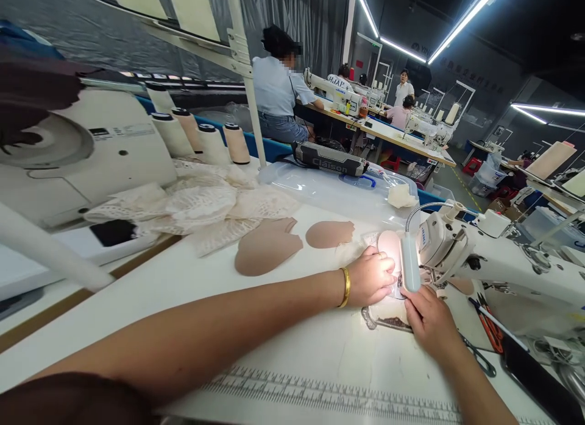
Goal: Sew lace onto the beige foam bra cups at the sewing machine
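Thread cones [212, 146] at upper left, grey Claison-labelled device [329, 159] at upper centre, seated co-worker [276, 87] in light-blue shirt at top centre, tube lights [464, 24] at upper right, ruler [329, 393] along the bottom edge

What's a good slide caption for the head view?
Left hand and right hand at a brightly lit pale piece by a white sewing machine, tan pieces lying nearby.

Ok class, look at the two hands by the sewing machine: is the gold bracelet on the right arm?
No, the gold bracelet sits just behind the left hand, and the right hand has none.
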A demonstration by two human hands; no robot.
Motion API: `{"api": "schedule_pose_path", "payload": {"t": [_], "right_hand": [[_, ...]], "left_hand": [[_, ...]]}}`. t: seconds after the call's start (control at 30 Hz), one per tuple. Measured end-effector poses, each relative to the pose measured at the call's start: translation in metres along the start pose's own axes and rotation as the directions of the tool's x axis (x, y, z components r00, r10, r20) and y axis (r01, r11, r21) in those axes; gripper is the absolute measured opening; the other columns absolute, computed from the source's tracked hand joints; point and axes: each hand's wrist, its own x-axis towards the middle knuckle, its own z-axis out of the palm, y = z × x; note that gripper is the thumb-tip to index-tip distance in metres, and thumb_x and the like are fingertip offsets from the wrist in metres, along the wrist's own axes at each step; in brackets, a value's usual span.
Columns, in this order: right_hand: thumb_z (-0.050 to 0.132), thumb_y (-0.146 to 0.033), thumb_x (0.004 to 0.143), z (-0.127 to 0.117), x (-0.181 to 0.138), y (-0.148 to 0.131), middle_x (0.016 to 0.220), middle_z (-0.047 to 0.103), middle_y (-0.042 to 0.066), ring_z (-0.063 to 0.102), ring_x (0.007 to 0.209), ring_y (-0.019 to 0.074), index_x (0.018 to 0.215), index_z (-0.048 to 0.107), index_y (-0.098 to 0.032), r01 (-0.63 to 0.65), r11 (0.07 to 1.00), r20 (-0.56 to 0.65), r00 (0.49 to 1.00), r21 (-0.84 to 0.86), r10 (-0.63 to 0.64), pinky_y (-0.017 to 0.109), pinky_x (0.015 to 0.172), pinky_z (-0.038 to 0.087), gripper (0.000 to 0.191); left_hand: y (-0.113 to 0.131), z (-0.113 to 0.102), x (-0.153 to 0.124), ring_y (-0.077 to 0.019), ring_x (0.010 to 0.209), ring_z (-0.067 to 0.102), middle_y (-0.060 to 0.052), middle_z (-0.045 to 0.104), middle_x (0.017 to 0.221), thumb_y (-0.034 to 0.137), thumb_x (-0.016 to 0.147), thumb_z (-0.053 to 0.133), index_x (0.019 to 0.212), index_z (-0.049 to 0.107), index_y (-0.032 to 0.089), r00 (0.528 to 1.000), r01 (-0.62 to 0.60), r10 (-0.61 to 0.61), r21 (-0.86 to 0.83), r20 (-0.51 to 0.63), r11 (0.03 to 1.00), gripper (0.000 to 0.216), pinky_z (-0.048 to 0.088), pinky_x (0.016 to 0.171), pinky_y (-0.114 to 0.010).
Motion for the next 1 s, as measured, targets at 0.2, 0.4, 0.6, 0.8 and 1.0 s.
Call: {"api": "schedule_pose_path", "payload": {"t": [0.2,0.4,0.6,0.8,1.0], "right_hand": [[0.043,-0.025,0.103,-0.005,-0.002,-0.012,0.085,0.067,0.006,0.065,0.078,0.021,0.109,0.068,-0.022,-0.029,0.996,-0.066,0.997,0.09,0.035,0.031,0.071,0.051,0.025],[0.047,-0.047,0.102,-0.005,0.009,-0.043,0.072,0.065,-0.001,0.064,0.065,0.0197,0.123,0.061,-0.021,-0.376,0.808,0.168,0.927,0.454,0.337,0.029,0.06,0.05,0.037],[0.052,-0.059,0.096,0.009,0.006,-0.05,0.069,0.067,0.0,0.064,0.063,0.0207,0.116,0.058,-0.02,-0.509,0.659,0.205,0.851,0.553,0.484,0.033,0.061,0.051,0.044],[0.064,-0.066,0.086,0.007,0.012,-0.082,0.089,0.073,0.006,0.068,0.074,0.0205,0.141,0.041,-0.02,-0.545,0.155,0.365,0.72,0.824,0.59,0.032,0.064,0.052,0.075],[0.081,-0.056,0.073,0.015,0.032,-0.098,0.073,0.064,-0.001,0.058,0.063,0.0135,0.107,0.066,-0.018,-0.565,0.058,0.466,0.73,0.823,0.5,0.028,0.065,0.05,0.053]], "left_hand": [[-0.002,-0.01,-0.012,-0.0225,0.078,0.06,-0.006,0.067,0.086,-0.001,0.071,0.059,0.095,0.058,0.018,0.999,0.021,-0.022,0.019,0.046,1.0,0.031,0.041,0.073,-0.037],[0.001,-0.026,-0.048,-0.0205,0.075,0.06,-0.002,0.066,0.083,-0.006,0.071,0.051,0.1,0.055,0.018,0.995,0.098,-0.098,-0.003,-0.001,0.995,0.038,0.042,0.072,-0.031],[-0.002,-0.051,-0.067,-0.0196,0.078,0.062,-0.002,0.07,0.086,-0.005,0.076,0.049,0.099,0.057,0.018,0.967,0.238,-0.238,-0.012,-0.096,0.971,0.034,0.044,0.072,-0.029],[0.013,-0.072,-0.093,-0.0159,0.081,0.064,-0.001,0.072,0.089,0.0,0.085,0.049,0.106,0.062,0.02,0.943,0.121,-0.188,-0.244,-0.274,0.962,0.031,0.048,0.075,-0.026],[0.032,-0.088,-0.126,-0.0164,0.085,0.064,-0.003,0.073,0.093,0.001,0.086,0.048,0.109,0.064,0.021,0.931,0.131,-0.206,-0.252,-0.302,0.959,0.035,0.05,0.079,-0.027]]}}
